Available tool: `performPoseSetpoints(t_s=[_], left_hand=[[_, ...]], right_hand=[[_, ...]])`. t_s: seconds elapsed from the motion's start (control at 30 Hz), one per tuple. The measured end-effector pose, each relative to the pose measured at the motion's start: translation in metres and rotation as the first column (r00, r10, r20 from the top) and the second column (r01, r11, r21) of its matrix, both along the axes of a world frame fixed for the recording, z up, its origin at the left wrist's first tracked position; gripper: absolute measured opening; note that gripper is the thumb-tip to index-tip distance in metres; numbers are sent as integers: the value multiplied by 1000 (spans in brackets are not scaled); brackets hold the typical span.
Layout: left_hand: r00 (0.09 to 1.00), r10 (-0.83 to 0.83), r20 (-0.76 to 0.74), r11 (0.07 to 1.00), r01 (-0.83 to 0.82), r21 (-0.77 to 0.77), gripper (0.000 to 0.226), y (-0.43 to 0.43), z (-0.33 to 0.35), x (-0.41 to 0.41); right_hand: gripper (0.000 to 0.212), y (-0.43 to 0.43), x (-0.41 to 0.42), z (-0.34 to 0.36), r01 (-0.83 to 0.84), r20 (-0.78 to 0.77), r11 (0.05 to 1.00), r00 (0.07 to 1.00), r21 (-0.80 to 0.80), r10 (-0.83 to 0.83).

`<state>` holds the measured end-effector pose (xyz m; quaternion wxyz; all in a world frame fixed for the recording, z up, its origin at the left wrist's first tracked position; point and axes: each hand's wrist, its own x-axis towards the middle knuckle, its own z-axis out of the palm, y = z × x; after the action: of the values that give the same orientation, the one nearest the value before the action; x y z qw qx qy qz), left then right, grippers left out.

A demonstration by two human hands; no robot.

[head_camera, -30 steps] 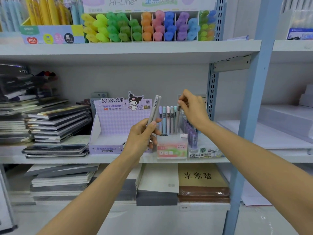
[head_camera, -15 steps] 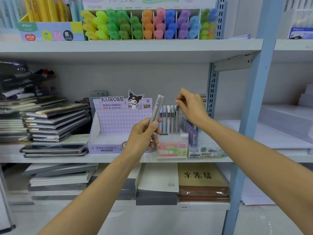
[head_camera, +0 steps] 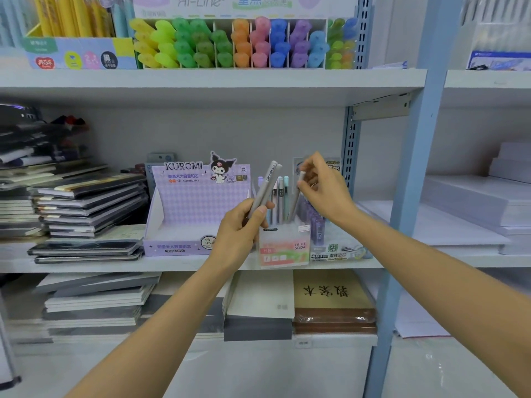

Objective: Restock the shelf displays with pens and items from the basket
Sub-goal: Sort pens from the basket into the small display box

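My left hand (head_camera: 242, 225) grips two grey pens (head_camera: 265, 186) that point up and to the right, in front of the middle shelf. My right hand (head_camera: 323, 189) pinches the top of another grey pen (head_camera: 296, 201), whose lower end stands in the clear Fruit Soda display box (head_camera: 284, 248). Several pastel pens (head_camera: 280, 196) stand upright in that box. The basket is out of view.
A purple Kuromi display box (head_camera: 195, 214) sits left of the Fruit Soda box, and a lead-refill display (head_camera: 336, 249) sits to its right. Stacked notebooks (head_camera: 86, 205) fill the shelf's left side. Highlighters (head_camera: 230, 44) line the upper shelf. A blue upright post (head_camera: 416, 182) stands at the right.
My right hand has shifted slightly while holding the pen's top at the display box. My left hand with its two pens has stayed almost still.
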<state>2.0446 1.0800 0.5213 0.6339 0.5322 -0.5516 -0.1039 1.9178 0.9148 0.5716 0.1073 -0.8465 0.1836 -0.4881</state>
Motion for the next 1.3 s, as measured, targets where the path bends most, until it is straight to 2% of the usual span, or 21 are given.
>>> performPoseSetpoints(t_s=[0.13,0.37,0.7,0.83,0.93,1.17,1.3], left_hand=[[999,9,36,1000,-8,-25,20,11,-10,-10],[999,27,36,999,-26,-18,19,21,-17,-19],[998,29,50,1000,-28,-12,19,22,-16,-17],[999,18,31,1000,-18,-11,20,21,-15,-15],[999,13,38,1000,-13,-6,20,19,-13,-14],[1000,-2,24,1000,2,-20,21,18,-14,-13],[1000,5,29,1000,-4,-17,21,17,-14,-13]], right_hand=[[25,13,-12,0,6,71,999,997,-44,-2],[19,29,-23,0,2,21,991,1000,-133,1],[14,32,-18,14,84,-80,963,991,-257,-108],[16,28,-16,16,60,-103,977,991,-204,-83],[17,25,-16,16,34,-37,988,999,-154,-40],[19,22,-17,5,36,-95,987,994,-157,-51],[13,24,-12,10,47,-92,987,994,-153,-61]])
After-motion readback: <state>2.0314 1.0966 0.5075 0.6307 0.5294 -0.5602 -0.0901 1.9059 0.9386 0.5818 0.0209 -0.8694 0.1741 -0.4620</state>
